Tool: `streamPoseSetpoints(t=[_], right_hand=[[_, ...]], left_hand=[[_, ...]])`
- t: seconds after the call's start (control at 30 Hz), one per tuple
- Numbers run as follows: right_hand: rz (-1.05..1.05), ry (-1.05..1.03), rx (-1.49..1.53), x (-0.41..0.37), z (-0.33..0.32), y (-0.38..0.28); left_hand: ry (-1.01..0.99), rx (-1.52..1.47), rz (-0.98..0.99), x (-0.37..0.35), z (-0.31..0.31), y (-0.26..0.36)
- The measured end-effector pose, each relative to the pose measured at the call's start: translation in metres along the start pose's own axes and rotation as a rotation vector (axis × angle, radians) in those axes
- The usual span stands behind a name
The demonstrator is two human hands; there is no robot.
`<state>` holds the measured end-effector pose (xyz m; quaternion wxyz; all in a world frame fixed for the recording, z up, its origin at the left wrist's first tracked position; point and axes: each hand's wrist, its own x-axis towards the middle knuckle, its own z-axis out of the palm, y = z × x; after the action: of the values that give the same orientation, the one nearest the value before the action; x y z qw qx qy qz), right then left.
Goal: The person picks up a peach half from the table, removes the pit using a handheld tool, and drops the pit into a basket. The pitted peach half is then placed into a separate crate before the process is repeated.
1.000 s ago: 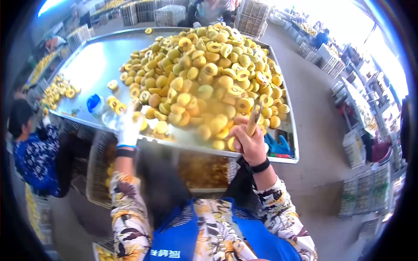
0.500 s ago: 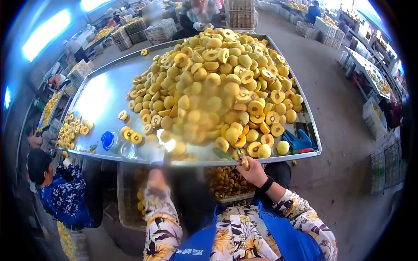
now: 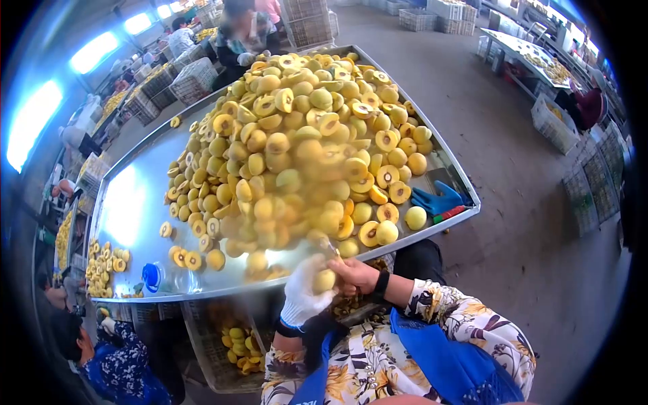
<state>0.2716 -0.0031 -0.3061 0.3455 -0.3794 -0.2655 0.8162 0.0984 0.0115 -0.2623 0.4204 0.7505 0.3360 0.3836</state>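
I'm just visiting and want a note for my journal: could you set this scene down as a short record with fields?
Surface: metal tray
Main load: fruit heap, yellow, many pieces halved
Left hand: white-gloved, holding a single fruit
Right hand: bare, gripping a small tool; whether it touches that fruit is unclear
Tray's right corner: blue glove, red object beside it
Tray's left side: blue-capped bottle
Below tray: crate with fruit pieces
Other people: person at left, person across the tray
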Motion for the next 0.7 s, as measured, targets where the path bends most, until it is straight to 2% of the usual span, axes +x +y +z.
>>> streamPoseSetpoints(t=[0.03,0.13,0.17,0.2,0.27,0.3,0.33,0.37,0.4,0.47,0.5,0.57,0.6,0.63,0.67,0.7], right_hand=[[0.011,0.012,0.109,-0.005,0.003,0.001],[-0.110,-0.062,0.121,-0.019,0.012,-0.004],[-0.194,-0.029,0.037,-0.022,0.018,-0.007],[-0.164,0.044,0.030,-0.028,0.025,-0.012],[-0.540,0.110,-0.380,-0.011,0.018,0.010],[-0.580,0.109,-0.566,-0.015,0.019,0.007],[-0.749,0.121,-0.730,-0.014,0.020,0.010],[-0.801,0.171,-0.928,-0.015,0.021,0.010],[-0.851,0.225,-1.127,-0.017,0.022,0.010],[-0.736,0.276,-1.233,-0.026,0.032,0.004],[-0.675,0.298,-1.286,-0.028,0.035,0.002],[-0.694,0.387,-1.129,-0.028,0.038,0.002],[-0.692,0.423,-1.052,-0.028,0.038,0.002],[-0.724,0.443,-0.989,-0.027,0.035,-0.002],[-0.764,0.558,-0.982,-0.022,0.034,-0.002],[-0.565,0.551,-0.927,-0.030,0.040,-0.018]], left_hand=[[0.027,0.000,0.028,0.001,0.002,0.004],[-0.012,0.343,0.086,0.005,-0.001,0.027],[0.059,0.137,0.014,0.002,0.005,0.024],[0.157,-0.045,-0.108,-0.007,0.011,0.013],[0.389,-0.415,-0.230,-0.006,0.026,0.005],[0.494,-0.638,-0.310,-0.006,0.031,0.002],[0.516,-0.930,-0.461,-0.009,0.032,0.000],[0.528,-1.224,-0.617,-0.014,0.033,-0.002],[0.469,-1.338,-0.591,-0.016,0.033,-0.005],[0.344,-1.560,-0.536,-0.020,0.031,-0.014],[0.443,-1.327,-0.577,-0.026,0.037,-0.041],[0.508,-0.974,-0.526,-0.010,0.036,-0.019],[0.590,-1.042,-0.542,-0.007,0.035,-0.027],[0.506,-0.901,-0.489,-0.003,0.028,-0.055],[0.493,-1.035,-0.475,0.007,0.023,-0.035],[0.480,-1.171,-0.465,0.017,0.017,-0.015]])
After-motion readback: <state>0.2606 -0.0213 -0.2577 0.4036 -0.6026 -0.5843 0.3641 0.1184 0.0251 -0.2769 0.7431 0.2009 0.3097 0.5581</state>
